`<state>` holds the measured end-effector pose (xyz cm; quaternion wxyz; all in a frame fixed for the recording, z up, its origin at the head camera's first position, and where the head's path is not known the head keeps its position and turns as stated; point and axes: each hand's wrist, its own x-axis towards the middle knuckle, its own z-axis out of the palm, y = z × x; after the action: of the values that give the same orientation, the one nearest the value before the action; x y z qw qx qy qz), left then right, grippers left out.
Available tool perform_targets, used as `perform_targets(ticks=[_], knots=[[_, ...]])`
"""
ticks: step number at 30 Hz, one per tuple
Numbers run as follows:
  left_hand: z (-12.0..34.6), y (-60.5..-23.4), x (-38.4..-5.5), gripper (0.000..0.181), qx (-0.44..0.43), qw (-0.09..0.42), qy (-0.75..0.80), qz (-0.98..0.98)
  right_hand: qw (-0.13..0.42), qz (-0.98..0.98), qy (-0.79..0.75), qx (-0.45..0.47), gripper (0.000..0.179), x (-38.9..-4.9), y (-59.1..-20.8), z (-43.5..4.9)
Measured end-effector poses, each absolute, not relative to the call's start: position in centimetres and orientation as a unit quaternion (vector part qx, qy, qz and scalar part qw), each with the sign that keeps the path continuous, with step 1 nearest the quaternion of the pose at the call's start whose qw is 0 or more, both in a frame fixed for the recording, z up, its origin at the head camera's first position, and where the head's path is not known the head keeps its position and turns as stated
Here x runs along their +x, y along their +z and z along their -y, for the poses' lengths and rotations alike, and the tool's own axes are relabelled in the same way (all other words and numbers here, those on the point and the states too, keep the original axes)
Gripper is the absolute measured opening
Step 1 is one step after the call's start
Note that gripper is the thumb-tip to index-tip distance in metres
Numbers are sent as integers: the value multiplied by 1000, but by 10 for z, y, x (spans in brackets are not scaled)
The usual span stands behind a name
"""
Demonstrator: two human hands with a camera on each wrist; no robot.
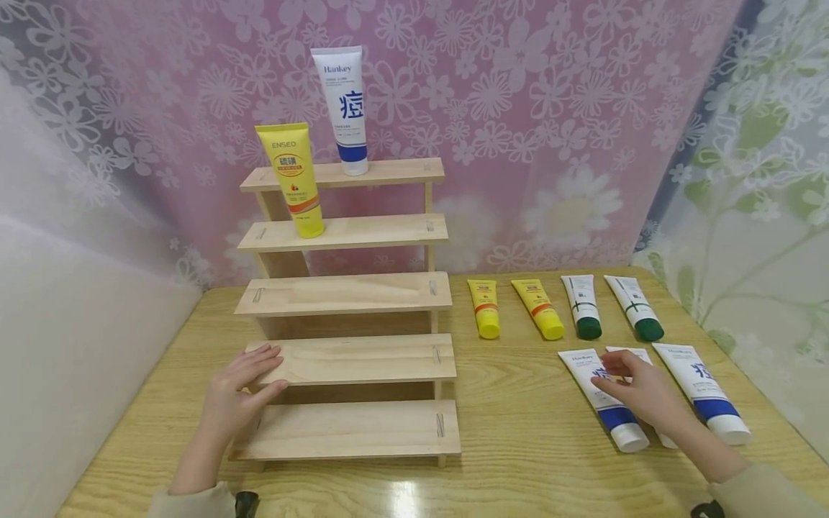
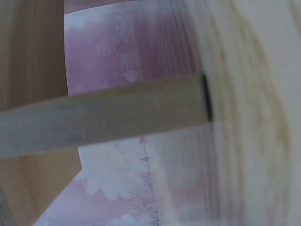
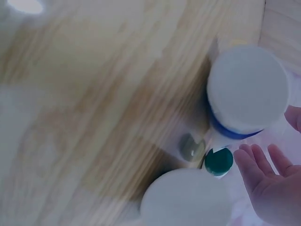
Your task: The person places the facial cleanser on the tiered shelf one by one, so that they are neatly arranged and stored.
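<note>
My left hand [image 1: 236,385] rests on the left end of a stepped wooden rack [image 1: 369,360], fingers over the second-lowest step and thumb by its front edge. The left wrist view shows rack wood and no fingers. My right hand [image 1: 648,392] is over three white tubes with blue bands at front right. Its thumb and fingers are spread apart above the left white tube [image 1: 586,367] and the middle one, which the hand mostly hides. The right white tube [image 1: 696,381] lies beside the hand. In the right wrist view, the fingers [image 3: 249,167] hang loosely beside a white cap [image 3: 249,89].
A white-and-blue tube [image 1: 343,108] stands on the top step, a yellow tube [image 1: 291,173] on the step below. Behind the right hand lie two yellow tubes [image 1: 484,306] and two white tubes with green caps [image 1: 583,302]. A floral curtain [image 1: 518,144] hangs behind the table.
</note>
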<state>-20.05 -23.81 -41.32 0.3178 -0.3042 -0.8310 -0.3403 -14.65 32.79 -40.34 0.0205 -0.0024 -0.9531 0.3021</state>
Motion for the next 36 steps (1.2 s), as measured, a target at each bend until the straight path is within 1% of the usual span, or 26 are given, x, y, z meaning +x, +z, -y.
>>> perform_targets(ticks=[7, 12, 19, 28, 33, 36], knots=[[236, -411, -199, 36, -308, 329, -342, 824, 14, 957, 289, 9, 56, -147, -408, -334], [234, -409, -198, 36, -318, 347, -340, 814, -12, 962, 272, 6, 57, -149, -410, -337], [236, -410, -198, 38, -298, 326, -339, 831, -34, 970, 240, 2, 66, -149, -413, -340], [237, -412, -200, 36, -308, 333, -331, 827, -77, 964, 255, -7, 73, -150, -414, -339], [238, -412, -200, 36, -302, 322, -332, 833, -89, 962, 257, -6, 75, -154, -415, -340], [237, -412, -200, 36, -303, 326, -332, 832, -97, 961, 258, -4, 77, -156, -416, -341]])
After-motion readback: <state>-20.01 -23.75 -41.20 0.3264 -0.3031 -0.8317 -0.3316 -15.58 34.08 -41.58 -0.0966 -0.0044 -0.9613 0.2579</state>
